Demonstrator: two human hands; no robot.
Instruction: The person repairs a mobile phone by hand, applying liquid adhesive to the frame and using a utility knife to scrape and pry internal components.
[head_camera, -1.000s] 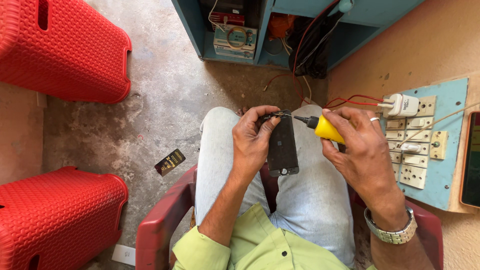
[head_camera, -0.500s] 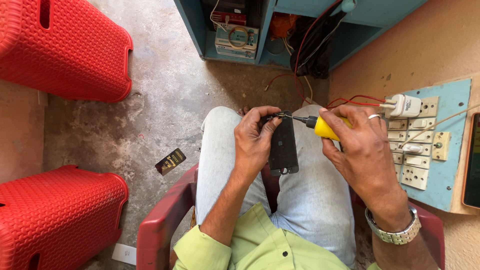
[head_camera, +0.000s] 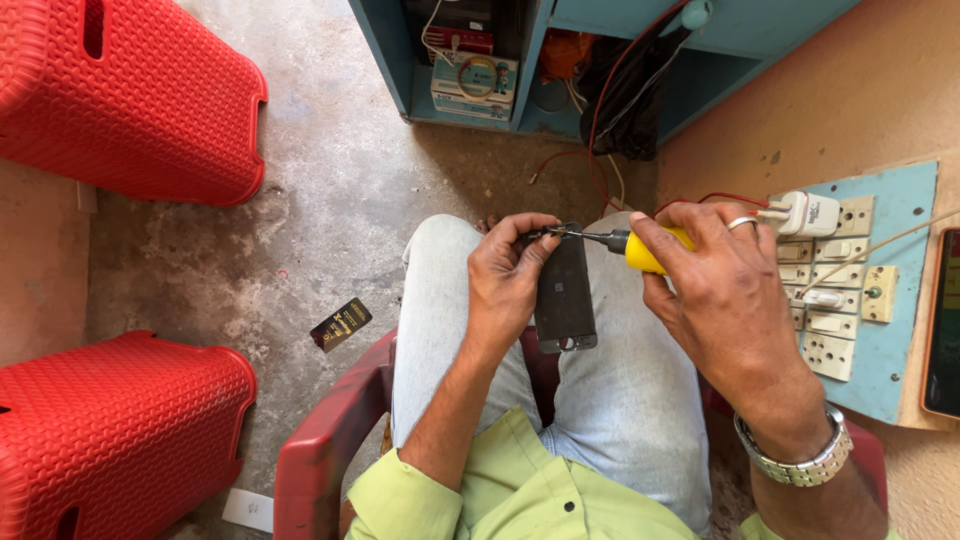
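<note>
Phone (head_camera: 563, 300): lying over my knees, my left hand (head_camera: 505, 280) gripping its edges; thin, stiff, likely fragile. Screwdriver (head_camera: 625, 243): my right hand (head_camera: 715, 285) is pinching its yellow handle, tip touching the phone's top end.

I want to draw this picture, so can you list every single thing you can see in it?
Phone: one, black, lying on the lap, gripped at its top end.
Screwdriver: one, yellow handle, tip at the phone's top edge.
Stools: two, red plastic, on the left, one above and one below.
Small packet: one, black and gold, on the concrete floor.
Chair: one, dark red, under the person.
Switchboard: one, light blue with cream sockets, on the right.
Charger plug: one, white, in the switchboard.
Cabinet: one, blue, at the top, wires inside.
Left hand: holds the phone.
Right hand: holds the screwdriver.
</note>
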